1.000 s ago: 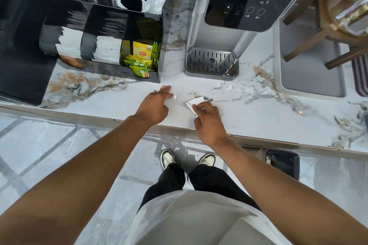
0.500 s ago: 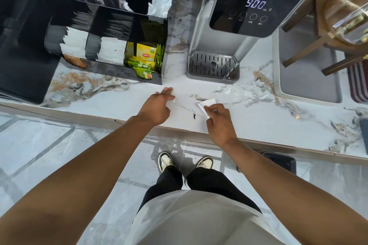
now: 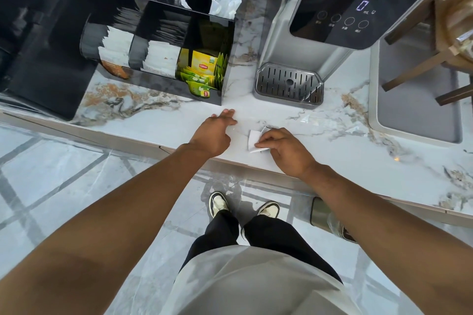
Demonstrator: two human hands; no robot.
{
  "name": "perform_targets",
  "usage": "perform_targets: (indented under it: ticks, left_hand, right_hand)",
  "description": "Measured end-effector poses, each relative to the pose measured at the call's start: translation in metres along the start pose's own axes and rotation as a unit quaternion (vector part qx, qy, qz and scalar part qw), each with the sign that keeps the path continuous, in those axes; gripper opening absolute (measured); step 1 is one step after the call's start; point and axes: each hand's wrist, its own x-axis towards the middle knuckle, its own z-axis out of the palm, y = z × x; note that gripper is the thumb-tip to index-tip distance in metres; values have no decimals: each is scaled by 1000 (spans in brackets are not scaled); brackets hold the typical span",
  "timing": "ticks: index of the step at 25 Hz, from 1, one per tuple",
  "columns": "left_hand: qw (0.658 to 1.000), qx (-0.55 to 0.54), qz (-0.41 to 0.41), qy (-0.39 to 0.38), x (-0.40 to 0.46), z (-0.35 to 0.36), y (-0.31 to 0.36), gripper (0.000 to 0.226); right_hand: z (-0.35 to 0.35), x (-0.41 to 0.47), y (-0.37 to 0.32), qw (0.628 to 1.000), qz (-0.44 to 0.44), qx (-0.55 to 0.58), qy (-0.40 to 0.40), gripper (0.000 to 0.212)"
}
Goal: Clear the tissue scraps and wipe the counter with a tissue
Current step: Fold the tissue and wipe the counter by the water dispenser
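Observation:
A folded white tissue point(image 3: 254, 138) lies flat on the marble counter point(image 3: 158, 125) near its front edge. My right hand point(image 3: 286, 149) presses on the tissue with its fingertips, covering its right part. My left hand point(image 3: 213, 133) rests on the counter just left of the tissue, fingers stretched forward and nothing visible in it. Small pale tissue scraps point(image 3: 305, 118) and another scrap point(image 3: 354, 130) lie on the counter to the right, in front of the water dispenser.
A black organiser point(image 3: 163, 59) with sachets and yellow tea bags stands at the back left. A grey water dispenser point(image 3: 332, 20) with a drip tray point(image 3: 289, 84) is behind my hands. A grey tray point(image 3: 414, 110) with a wooden stand sits right. A bin point(image 3: 330, 220) stands on the floor below the counter.
My right hand has slid the tissue a little toward the front edge and turned it. My left hand has stayed in nearly the same place.

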Motion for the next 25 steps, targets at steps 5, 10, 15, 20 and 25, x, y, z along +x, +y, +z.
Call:
perform_targets:
  ticks: [5,10,15,20,25]
  left_hand:
    - [1000,7,3,-1,0,0,1,57]
    - [1000,17,-3,1,0,-1,2,56]
    - [1000,25,8,17,0,-1,3,54]
    - [999,25,14,26,0,1,4,54]
    - [999,26,5,23,-2,2,4,55]
  right_hand:
    - [-1,12,0,998,53,38,9,42]
    - [3,18,-6,998,41,42,14,43]
    - [-7,25,-7,995,-35,3,-92,40]
    - [-1,37,-16,997,-27,16,-72,39]
    - [-9,25,4,999,-1,1,-41,40]
